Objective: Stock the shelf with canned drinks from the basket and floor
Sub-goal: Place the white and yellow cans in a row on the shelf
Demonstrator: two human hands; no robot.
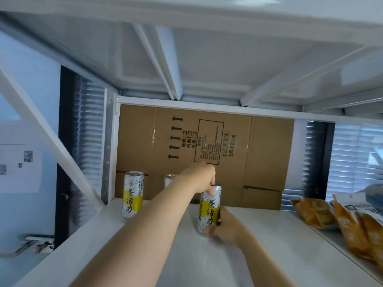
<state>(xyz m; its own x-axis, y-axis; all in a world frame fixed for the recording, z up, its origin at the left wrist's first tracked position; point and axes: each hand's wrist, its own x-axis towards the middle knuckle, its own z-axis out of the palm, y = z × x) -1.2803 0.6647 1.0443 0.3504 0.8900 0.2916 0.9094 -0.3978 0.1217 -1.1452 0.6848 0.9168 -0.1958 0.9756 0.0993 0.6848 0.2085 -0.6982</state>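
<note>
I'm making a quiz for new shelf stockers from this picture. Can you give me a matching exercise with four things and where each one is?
Things:
1. held can
2. free-standing can
3. cardboard
4. orange snack bags

Places:
A. right side of the shelf
B. left, near the upright post
C. between the left hand and right hand
D. standing against the back

Pairs: 1-C, 2-B, 3-D, 4-A

Slim silver-white swirl-patterned drink cans (209,208) wearing yellow bands with black characters, flat brown cardboard sheet (205,154) showing black arrows and print, white metal shelf (269,235), crinkled orange-yellow snack bags (315,212) glowing.
</note>
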